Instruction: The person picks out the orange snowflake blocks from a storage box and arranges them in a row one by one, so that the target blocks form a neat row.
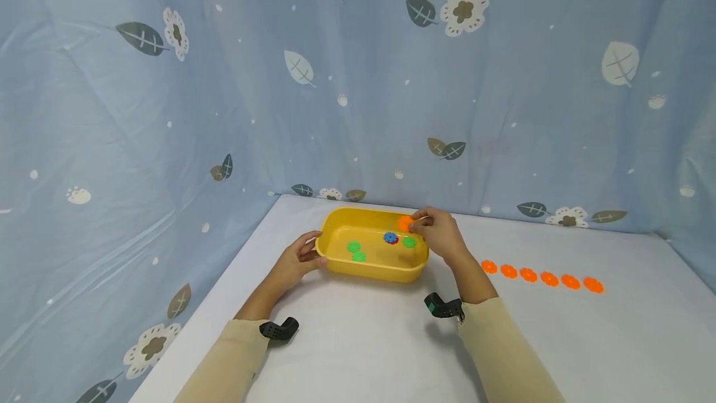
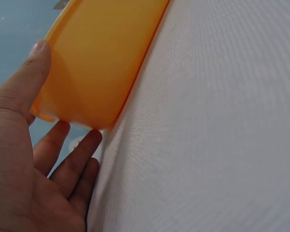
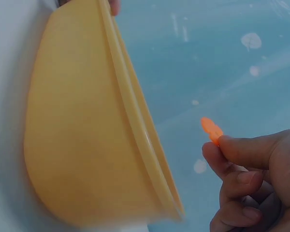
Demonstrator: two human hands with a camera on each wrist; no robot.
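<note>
A yellow plastic basin stands on the white table, with several small snowflake discs inside: green discs, a blue disc and a red one partly hidden under the blue. My left hand holds the basin's left end; in the left wrist view its thumb lies along one side and the fingertips touch the end wall. Above the basin's right end, my right hand pinches an orange snowflake disc between thumb and forefinger. The right wrist view shows that disc edge-on, apart from the rim.
To the right, several orange snowflake discs lie in a slanting row on the white tablecloth. A blue patterned curtain hangs behind the table and along its left side. Each wrist wears a black strap mount.
</note>
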